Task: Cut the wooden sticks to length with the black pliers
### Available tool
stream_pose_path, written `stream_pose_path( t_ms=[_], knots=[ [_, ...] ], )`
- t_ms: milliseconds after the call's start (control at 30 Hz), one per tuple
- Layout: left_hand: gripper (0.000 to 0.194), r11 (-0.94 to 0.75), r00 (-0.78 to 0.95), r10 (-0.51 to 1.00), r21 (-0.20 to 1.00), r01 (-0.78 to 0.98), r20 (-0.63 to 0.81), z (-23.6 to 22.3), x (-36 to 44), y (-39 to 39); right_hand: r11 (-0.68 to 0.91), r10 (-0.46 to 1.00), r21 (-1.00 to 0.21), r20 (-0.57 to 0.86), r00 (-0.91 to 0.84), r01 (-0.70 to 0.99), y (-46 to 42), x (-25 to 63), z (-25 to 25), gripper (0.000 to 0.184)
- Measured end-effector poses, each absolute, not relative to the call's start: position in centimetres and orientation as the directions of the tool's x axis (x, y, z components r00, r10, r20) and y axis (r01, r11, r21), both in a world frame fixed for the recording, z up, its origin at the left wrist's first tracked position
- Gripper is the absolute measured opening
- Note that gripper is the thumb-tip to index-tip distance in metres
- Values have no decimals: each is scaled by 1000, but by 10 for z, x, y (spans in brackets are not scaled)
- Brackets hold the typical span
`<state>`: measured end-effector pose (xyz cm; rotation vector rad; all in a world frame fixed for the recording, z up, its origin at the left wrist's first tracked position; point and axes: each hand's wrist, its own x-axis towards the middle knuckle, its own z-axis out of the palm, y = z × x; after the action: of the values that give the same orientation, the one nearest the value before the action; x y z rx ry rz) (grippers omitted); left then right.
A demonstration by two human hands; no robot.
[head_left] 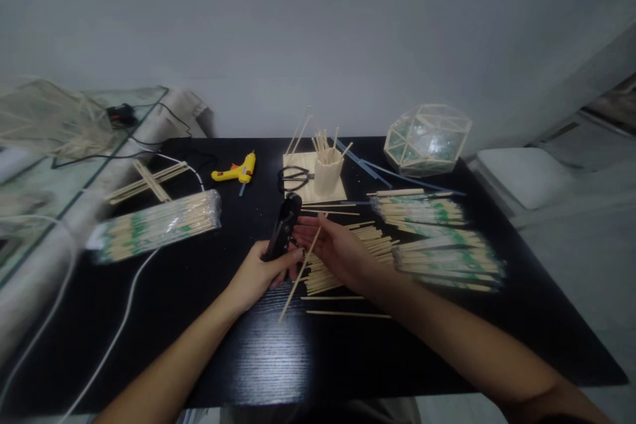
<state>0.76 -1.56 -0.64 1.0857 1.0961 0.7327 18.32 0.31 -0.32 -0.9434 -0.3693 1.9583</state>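
My left hand (256,278) is wrapped round a black hand tool (285,225), which points up and away from me; its exact kind is not clear. Palm turned inward, my right hand (340,245) holds a thin wooden stick (298,280) under its thumb, with the fingers fairly straight. The stick slants down toward me, its lower end just above the dark table. Beneath and beside my right hand lies a loose pile of wooden sticks (322,275). One single stick (348,313) lies nearer to me.
A wooden cup of sticks (328,175) stands on a wooden board (304,160) beside black scissors (294,177). A yellow glue gun (238,171) lies left. Bagged sticks (163,225) and more packs (447,258) flank the pile. A faceted frame (427,139) sits back right.
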Motion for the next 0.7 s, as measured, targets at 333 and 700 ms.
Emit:
stream_pose_path(
  t_ms=[333,700],
  knots=[
    [51,376,273,888,926,29,-369,-3,14,-18,-503,858,-618,-444,-259,-604,3,185,-5,20],
    [47,351,266,904,936,-15,-335,-5,9,-16,-11,870,-953,-159,467,-303,69,364,46,11]
  ],
)
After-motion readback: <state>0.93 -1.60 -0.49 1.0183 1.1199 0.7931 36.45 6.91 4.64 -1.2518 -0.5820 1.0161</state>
